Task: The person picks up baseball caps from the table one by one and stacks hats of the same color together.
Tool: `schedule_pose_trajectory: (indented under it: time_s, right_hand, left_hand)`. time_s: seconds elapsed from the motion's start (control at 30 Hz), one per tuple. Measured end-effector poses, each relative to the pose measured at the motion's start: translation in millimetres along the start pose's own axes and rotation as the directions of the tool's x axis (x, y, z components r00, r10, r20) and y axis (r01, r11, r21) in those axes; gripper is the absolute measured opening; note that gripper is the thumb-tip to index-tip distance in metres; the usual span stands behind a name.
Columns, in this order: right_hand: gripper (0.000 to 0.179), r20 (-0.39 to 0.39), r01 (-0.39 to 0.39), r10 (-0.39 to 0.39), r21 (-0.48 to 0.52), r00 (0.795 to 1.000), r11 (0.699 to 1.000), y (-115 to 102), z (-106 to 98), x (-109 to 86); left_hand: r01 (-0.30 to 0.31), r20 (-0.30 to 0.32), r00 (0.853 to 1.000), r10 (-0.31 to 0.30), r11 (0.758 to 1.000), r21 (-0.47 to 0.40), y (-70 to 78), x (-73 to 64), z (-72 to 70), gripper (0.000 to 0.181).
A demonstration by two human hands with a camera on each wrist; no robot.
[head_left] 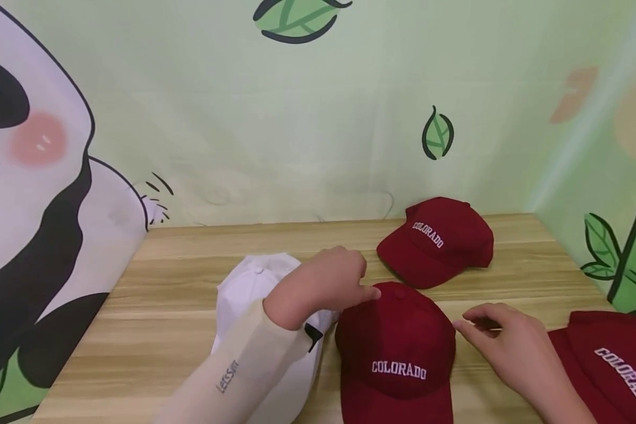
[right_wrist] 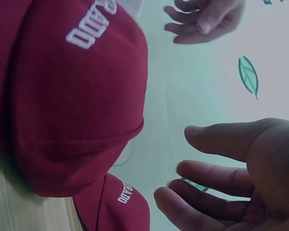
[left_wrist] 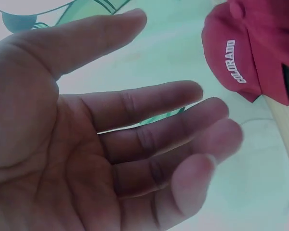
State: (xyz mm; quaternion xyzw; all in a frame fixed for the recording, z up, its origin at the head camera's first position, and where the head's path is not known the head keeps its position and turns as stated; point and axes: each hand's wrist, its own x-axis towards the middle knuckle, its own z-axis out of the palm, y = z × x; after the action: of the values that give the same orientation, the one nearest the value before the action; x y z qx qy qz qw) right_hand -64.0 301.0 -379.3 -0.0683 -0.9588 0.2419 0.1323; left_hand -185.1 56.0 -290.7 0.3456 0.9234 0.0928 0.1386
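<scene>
A dark red baseball cap (head_left: 397, 335) with white COLORADO lettering lies in the middle of the table, brim towards me. Above its upper left side hovers my left hand (head_left: 323, 285), fingers loosely bent; the left wrist view shows nothing in the palm. My right hand (head_left: 519, 347) is beside the cap's right side, fingers relaxed and holding nothing. In the right wrist view the red cap's crown stands apart from both hands. Partly under my left forearm lies a white cap (head_left: 244, 294) with a dark strap end or buckle.
Another red COLORADO cap (head_left: 445, 241) lies at the back right of the wooden table (head_left: 180, 259). At the right edge is a further red cap (head_left: 604, 353), partly cut off. A printed backdrop (head_left: 297, 129) with leaves and a panda rises behind the table.
</scene>
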Motion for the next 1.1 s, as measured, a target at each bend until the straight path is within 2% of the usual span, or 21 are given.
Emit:
schedule_pose_trajectory:
  time_s: [0.13,0.3,0.5,0.8,1.0,1.1]
  right_hand:
    - [0.026,-0.042,0.013,-0.013,0.006,0.999,1.000,0.5,0.6,8.5]
    - [0.033,-0.056,0.013,-0.012,0.018,0.998,1.000,3.2,0.6,18.0]
    - [0.036,-0.082,0.019,-0.014,0.063,0.997,0.998,9.0,5.0,29.2]
    - [0.039,-0.069,0.017,-0.009,0.116,0.998,0.993,20.8,14.8,46.3]
    - [0.043,-0.037,-0.035,0.040,0.122,0.999,0.992,30.3,23.5,55.7]
    - [0.045,-0.015,-0.055,0.057,0.109,0.998,0.993,34.0,26.6,59.5]
  left_hand:
    - [-0.005,-0.005,1.000,0.005,1.000,0.003,-0.2,19.0,-6.9,0.042]
    - [-0.018,0.005,1.000,0.018,1.000,-0.021,0.4,41.7,-12.0,0.045]
    - [0.012,-0.016,1.000,-0.013,0.998,-0.054,3.5,63.1,-18.3,0.034]
    - [0.028,-0.010,1.000,-0.029,0.995,-0.099,2.6,88.4,-17.8,0.030]
    - [0.053,0.016,0.998,-0.053,0.997,-0.053,-3.1,108.8,-16.2,0.046]
    - [0.076,0.039,0.997,-0.074,0.996,-0.048,-6.3,118.7,-13.1,0.046]
